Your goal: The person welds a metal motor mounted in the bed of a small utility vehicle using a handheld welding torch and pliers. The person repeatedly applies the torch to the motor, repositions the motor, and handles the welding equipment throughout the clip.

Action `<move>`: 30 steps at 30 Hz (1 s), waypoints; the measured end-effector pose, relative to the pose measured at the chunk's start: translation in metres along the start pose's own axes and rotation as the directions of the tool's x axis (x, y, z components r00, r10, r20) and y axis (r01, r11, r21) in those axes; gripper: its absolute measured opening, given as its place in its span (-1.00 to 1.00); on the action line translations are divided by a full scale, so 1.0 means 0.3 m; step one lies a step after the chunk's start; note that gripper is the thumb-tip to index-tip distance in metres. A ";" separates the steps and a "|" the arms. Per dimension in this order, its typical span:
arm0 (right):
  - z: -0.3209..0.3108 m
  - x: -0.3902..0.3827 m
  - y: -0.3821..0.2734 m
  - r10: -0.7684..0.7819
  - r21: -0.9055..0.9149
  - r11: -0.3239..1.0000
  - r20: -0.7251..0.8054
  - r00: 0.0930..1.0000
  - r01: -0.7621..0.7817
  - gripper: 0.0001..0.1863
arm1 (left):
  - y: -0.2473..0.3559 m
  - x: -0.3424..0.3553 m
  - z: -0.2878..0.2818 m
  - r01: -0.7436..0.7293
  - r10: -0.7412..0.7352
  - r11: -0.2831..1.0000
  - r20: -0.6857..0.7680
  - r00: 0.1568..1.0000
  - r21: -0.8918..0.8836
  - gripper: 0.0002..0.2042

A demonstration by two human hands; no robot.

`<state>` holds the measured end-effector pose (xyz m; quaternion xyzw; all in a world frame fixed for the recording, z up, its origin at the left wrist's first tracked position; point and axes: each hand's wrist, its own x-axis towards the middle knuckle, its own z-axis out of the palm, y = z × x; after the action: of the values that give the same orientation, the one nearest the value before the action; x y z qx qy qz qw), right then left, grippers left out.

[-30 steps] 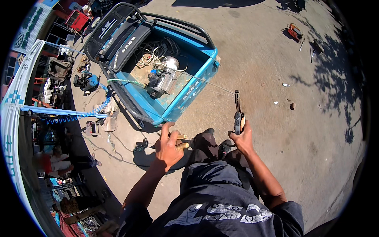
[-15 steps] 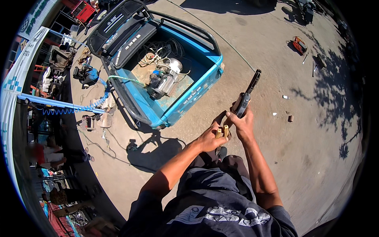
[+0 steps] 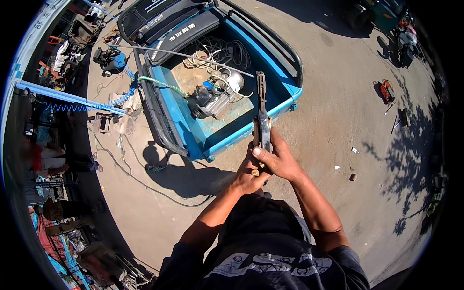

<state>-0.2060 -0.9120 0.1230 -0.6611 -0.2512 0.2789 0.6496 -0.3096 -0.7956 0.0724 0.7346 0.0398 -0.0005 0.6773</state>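
Right hand [image 3: 279,159] is clamped around the grip of a long dark metal tool [image 3: 261,113] held upright before the blue cart bed [image 3: 285,94], while left hand [image 3: 249,179] closes on a small brass fitting [image 3: 254,172] at the tool's base.

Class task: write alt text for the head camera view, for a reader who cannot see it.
A person's right hand holds a long dark metal tool upright while the left hand pinches a small brass-coloured piece at its base. Beyond stands a blue cargo bed holding a motor pump and coiled cables, on sunlit concrete.
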 end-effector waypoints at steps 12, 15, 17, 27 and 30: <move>-0.023 0.387 -0.001 0.110 -0.228 0.974 0.482 0.869 0.003 0.15 | 0.080 0.267 -0.322 -0.127 0.360 0.863 -0.420 0.833 0.489 -0.88; -0.009 0.559 -0.020 0.170 -0.340 0.939 0.582 0.795 0.048 0.08 | 0.104 0.329 -0.397 0.006 0.208 0.916 -0.487 0.848 0.401 -0.89; 0.016 0.684 -0.113 0.299 -0.482 0.875 0.606 0.737 0.041 0.03 | 0.089 0.387 -0.458 0.009 0.263 0.865 -0.468 0.844 0.502 -0.88; 0.039 1.107 0.147 0.325 -0.237 0.943 0.512 0.795 -0.233 -0.39 | -0.010 0.553 -0.740 0.306 0.055 0.843 -0.636 0.770 0.443 -0.35; -0.001 1.276 0.208 0.552 -0.322 0.832 0.401 0.731 -0.451 -0.58 | -0.007 0.507 -0.782 0.487 -0.002 0.758 -0.745 0.667 0.434 -0.53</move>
<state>0.0671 -0.6482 0.0444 -0.6770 -0.2417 0.5715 0.3958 -0.1706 -0.5533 0.0814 0.8383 0.3977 0.1708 0.3314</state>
